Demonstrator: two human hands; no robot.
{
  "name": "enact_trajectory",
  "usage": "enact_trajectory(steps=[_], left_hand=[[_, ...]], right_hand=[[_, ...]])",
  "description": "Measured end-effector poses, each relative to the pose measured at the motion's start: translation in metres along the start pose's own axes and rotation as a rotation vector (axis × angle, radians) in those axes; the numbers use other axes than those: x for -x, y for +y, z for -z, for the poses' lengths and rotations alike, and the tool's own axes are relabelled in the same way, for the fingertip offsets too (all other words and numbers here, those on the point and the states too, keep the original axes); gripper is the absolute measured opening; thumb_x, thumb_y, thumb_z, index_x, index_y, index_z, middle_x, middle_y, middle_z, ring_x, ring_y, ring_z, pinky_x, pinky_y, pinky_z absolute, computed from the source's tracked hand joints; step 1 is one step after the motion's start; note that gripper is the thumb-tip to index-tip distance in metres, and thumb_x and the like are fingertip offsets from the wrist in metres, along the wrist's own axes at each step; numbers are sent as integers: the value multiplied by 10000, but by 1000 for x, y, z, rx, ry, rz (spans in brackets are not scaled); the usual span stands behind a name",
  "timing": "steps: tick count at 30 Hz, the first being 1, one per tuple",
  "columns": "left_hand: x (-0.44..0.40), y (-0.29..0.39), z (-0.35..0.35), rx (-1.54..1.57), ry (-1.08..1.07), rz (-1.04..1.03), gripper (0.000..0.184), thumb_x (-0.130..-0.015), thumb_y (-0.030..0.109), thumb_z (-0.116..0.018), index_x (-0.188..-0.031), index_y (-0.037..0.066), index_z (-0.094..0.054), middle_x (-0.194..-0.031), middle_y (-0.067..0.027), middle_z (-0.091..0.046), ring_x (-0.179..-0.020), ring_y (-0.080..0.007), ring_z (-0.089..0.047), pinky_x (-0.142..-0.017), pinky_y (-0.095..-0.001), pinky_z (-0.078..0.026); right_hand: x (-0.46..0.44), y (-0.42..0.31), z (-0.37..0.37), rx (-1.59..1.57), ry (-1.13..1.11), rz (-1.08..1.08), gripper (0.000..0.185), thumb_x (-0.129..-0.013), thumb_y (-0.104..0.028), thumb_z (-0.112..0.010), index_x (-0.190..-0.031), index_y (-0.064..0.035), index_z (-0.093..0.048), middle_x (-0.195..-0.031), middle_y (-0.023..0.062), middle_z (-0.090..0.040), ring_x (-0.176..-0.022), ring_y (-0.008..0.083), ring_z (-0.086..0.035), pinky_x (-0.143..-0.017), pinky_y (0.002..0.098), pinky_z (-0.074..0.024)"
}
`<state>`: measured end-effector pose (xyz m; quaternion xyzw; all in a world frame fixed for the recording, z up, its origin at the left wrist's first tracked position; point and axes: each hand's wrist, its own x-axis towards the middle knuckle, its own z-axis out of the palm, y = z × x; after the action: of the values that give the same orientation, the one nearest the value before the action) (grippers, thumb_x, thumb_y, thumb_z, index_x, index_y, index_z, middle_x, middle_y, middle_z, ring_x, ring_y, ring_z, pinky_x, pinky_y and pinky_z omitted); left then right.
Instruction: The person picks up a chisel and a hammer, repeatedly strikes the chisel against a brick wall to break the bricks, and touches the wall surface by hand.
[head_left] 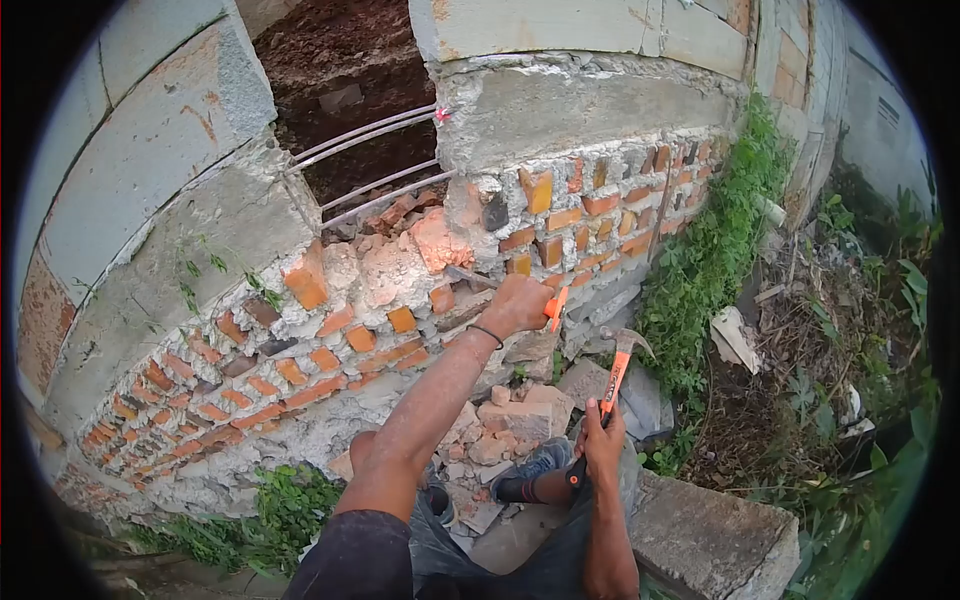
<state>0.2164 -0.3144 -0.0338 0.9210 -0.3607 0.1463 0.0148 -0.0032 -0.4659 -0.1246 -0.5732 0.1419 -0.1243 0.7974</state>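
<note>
The left grip (517,305) is wrapped round a stiff-looking chisel (472,277) beside its orange guard (556,308), while the right grip (602,440) clasps a likely head-heavy hammer (619,370) by its handle (577,469).

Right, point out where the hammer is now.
In the head view, the hammer is right of centre, gripped in the right hand, its head showing just left of the green plants by the brick wall.

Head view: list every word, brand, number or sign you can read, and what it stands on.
Dark lettering on the shaft of the hammer in the right hand: too small and blurred to read.
No other text can be made out, on the chisel or brick wall.
</note>
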Motion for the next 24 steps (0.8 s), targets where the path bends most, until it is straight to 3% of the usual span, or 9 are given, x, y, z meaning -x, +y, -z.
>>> enact_trajectory(steps=[1,8,15,16,17,19,20,22,24], left_hand=[[2,0,0,-30,-18,-18,168,-648,303,-689,-735,161,-667,-654,-84,-649,-637,-279,-654,-569,-413,-510],[26,-10,-29,-123,-117,-238,168,-533,241,-633,-677,156,-655,-573,-87,-611,-570,-289,-632,-493,-395,-488],[39,-21,36,208,26,-391,172,-634,262,-671,-707,125,-597,-562,-96,-573,-529,-324,-586,-465,-423,-433],[46,-20,48,170,-82,-347,203,-641,243,-700,-757,108,-603,-703,-96,-622,-679,-293,-622,-567,-403,-462],[53,-17,55,168,-85,-346,203,-641,243,-700,-757,108,-603,-703,-96,-622,-679,-293,-622,-567,-403,-462],[68,-6,62,148,142,-413,243,-657,208,-726,-819,72,-606,-903,-89,-627,-834,-280,-585,-699,-383,-454],[75,-2,55,145,144,-415,243,-657,208,-726,-819,72,-606,-903,-89,-627,-834,-280,-585,-699,-383,-454],[89,1,35,313,396,-350,310,-646,166,-747,-888,40,-600,-1017,-81,-587,-884,-266,-528,-769,-373,-415],[96,-5,18,285,425,-372,328,-638,160,-749,-905,41,-600,-1003,-86,-592,-847,-259,-526,-757,-370,-412]], right_hand=[[1,3,1,8,-6,-8,270,-923,-271,-608,-895,-58,-446,-551,-21,-417,-339,62,-393,-292,233,-332],[1,16,12,32,-4,-27,266,-915,-268,-621,-860,-64,-460,-525,-33,-404,-343,59,-396,-296,235,-329],[4,17,13,111,-8,-9,292,-911,-305,-623,-841,-69,-466,-532,-30,-422,-347,62,-404,-304,233,-337],[5,17,12,104,-27,-4,295,-912,-309,-621,-839,-69,-466,-536,-28,-428,-348,62,-406,-307,232,-339],[6,18,10,100,-28,-6,295,-912,-309,-621,-839,-69,-466,-536,-28,-428,-348,62,-406,-307,232,-339],[9,21,6,153,-44,14,305,-910,-312,-626,-831,-63,-469,-543,-25,-437,-356,63,-410,-317,230,-342],[9,22,4,152,-45,18,305,-910,-312,-626,-831,-63,-469,-543,-25,-437,-356,63,-410,-317,230,-342],[11,25,0,176,-98,38,310,-907,-310,-631,-822,-56,-477,-544,-25,-439,-372,64,-420,-333,229,-346],[15,23,-4,182,-112,16,306,-906,-306,-634,-821,-54,-481,-545,-27,-439,-378,64,-424,-337,229,-349]])
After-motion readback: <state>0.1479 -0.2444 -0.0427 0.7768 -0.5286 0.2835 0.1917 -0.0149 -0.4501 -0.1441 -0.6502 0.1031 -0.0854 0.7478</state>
